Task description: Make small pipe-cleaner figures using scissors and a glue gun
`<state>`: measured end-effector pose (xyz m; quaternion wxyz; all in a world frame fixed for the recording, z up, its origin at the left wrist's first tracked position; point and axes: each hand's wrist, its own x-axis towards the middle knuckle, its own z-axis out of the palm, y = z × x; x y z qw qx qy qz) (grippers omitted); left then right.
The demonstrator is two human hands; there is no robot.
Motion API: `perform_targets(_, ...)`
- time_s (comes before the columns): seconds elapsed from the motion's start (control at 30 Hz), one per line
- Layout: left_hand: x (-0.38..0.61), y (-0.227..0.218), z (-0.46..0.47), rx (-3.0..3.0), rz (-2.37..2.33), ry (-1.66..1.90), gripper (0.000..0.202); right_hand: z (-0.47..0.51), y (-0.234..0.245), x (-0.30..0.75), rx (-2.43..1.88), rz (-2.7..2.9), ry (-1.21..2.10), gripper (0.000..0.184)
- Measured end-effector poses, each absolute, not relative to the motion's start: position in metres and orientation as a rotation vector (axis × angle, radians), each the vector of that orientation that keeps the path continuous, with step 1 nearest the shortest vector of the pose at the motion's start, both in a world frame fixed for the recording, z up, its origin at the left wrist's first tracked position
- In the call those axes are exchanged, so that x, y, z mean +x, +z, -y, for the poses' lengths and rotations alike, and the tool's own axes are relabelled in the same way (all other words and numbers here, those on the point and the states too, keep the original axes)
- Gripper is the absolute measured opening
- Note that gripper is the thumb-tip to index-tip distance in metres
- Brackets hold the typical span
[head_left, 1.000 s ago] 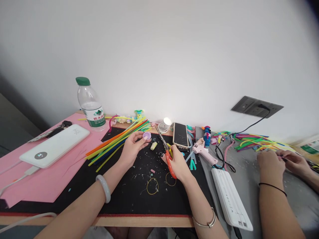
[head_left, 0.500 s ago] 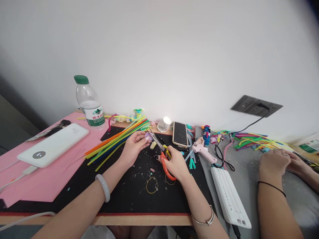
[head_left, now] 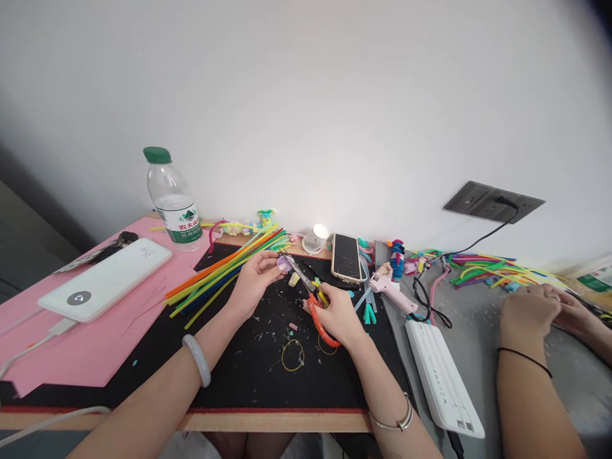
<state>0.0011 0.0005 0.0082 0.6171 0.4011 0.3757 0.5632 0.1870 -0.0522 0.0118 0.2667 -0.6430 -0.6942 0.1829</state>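
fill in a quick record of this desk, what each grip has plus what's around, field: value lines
left grip: pinching a small purple piece
right grip: holding orange-handled scissors, blades at the purple piece; contact unclear
beneath: black mat littered with scraps
left side: coloured stems; white power bank on pink sheets; green-capped bottle
near wall: white cup; phone
right side: pink glue gun; another person's forearm

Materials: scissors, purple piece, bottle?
Scissors: blades look metal, from dull grey sheen; orange handle likely smooth plastic, from its even colour. Purple piece: looks matte, maybe foam or fibre; too small to tell. Bottle: likely glossy plastic, see-through with highlights.
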Motion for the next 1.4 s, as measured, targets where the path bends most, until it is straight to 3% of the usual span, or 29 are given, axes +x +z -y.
perform_targets(0.43,0.000,0.008,0.000,0.732,-0.782,1.310,0.032,0.052,0.014,0.184,-1.699,1.898,0.565,0.042)
perform_targets(1.4,-0.012,0.010,-0.008,1.109,-0.857,1.234,0.041,0.050,0.020,0.202,-1.701,1.969,0.534,0.039)
